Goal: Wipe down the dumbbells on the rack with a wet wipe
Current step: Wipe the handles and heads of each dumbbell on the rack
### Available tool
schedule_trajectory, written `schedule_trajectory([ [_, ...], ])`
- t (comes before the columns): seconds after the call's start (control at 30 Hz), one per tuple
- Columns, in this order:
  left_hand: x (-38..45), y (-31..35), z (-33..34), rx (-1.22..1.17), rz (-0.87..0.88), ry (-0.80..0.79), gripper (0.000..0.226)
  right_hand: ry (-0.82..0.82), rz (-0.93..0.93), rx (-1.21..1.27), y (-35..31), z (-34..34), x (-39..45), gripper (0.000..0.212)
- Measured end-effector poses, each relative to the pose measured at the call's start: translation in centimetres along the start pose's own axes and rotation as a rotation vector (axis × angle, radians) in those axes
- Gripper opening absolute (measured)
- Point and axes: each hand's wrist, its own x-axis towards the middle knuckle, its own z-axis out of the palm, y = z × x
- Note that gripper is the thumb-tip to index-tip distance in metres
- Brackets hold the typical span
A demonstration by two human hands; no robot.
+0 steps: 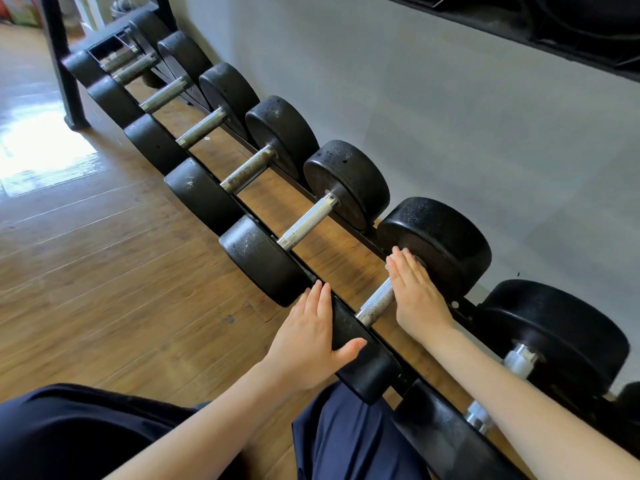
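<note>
Both grips released: left hand flat on dumbbell near head, right hand flat against far head.

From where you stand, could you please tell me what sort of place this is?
Probably a gym's weights area: a row of black round-headed dumbbells with knurled metal handles on a low black metal rack, over wooden plank flooring.

Both bare forearms are extended forward from the lower edge of the view. The left hand is laid flat, palm down, fingers straight and together, thumb spread to the right. The right hand is held flat with fingers straight and closed, pointing away from the body. Nothing is gripped.
</note>
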Motion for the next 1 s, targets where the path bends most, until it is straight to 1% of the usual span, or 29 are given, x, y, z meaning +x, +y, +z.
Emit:
schedule_trajectory([
  [0.07,-0.1,0.0,-0.1,-0.002,0.000,-0.006,0.098,-0.025,0.000,0.015,0.2,-0.6,0.2,0.076],
  [0.13,-0.2,0.0,-0.2,-0.012,0.001,-0.014,0.098,-0.029,0.056,0.102,0.2,-0.9,-0.7,0.074],
  [0.2,-0.2,0.0,-0.2,-0.014,0.001,-0.008,0.098,0.005,0.127,0.169,-0.3,-0.9,-2.0,0.075],
  [0.27,-0.1,0.0,-0.2,-0.008,0.004,-0.004,0.098,-0.027,0.182,0.179,-0.9,-0.5,-2.7,0.078],
  [0.37,-0.1,0.1,-0.1,-0.002,0.000,0.000,0.097,-0.037,0.178,0.171,-1.3,0.0,-2.3,0.082],
  [0.43,-0.1,0.1,-0.1,-0.007,0.000,-0.003,0.097,-0.060,0.118,0.159,-1.2,-0.3,-1.5,0.079],
  [0.5,-0.1,0.1,-0.1,-0.007,-0.003,-0.007,0.097,-0.125,0.015,0.121,-0.5,-1.2,-0.3,0.074],
  [0.57,-0.1,0.1,-0.2,-0.005,-0.001,-0.007,0.097,-0.130,-0.074,0.118,0.3,-1.8,0.7,0.067],
  [0.63,-0.1,0.1,-0.2,-0.004,0.004,-0.007,0.097,-0.073,-0.045,0.180,1.0,-1.7,0.9,0.063],
  [0.7,-0.1,0.2,-0.3,-0.010,0.004,-0.010,0.097,0.005,0.020,0.238,1.0,-1.0,0.0,0.066],
  [0.73,-0.2,0.2,-0.2,-0.011,0.005,-0.009,0.097,0.041,0.003,0.254,0.6,-0.5,-0.6,0.067],
  [0.77,-0.2,0.2,-0.2,-0.009,0.006,-0.005,0.097,0.057,-0.078,0.250,0.0,-0.2,-1.3,0.066],
  [0.83,-0.1,0.1,-0.1,-0.007,0.010,0.004,0.097,0.040,-0.362,0.172,-1.3,-0.1,-2.2,0.063],
  [0.87,-0.1,0.1,-0.1,-0.010,0.011,0.007,0.097,0.017,-0.477,0.132,-1.4,-0.2,-2.2,0.064],
  [0.9,-0.1,0.0,-0.1,-0.013,0.009,0.006,0.097,-0.003,-0.533,0.101,-1.2,-0.3,-1.9,0.070],
  [0.93,-0.1,0.1,-0.1,-0.015,0.006,0.003,0.097,-0.007,-0.533,0.075,-0.6,-0.4,-1.4,0.073],
  [0.97,-0.2,0.1,-0.1,-0.014,0.005,-0.001,0.097,0.011,-0.481,0.056,0.3,-0.4,-0.8,0.070],
  [1.0,-0.2,0.1,-0.2,-0.014,0.004,-0.006,0.097,0.037,-0.389,0.063,1.2,-0.5,-0.3,0.062],
])
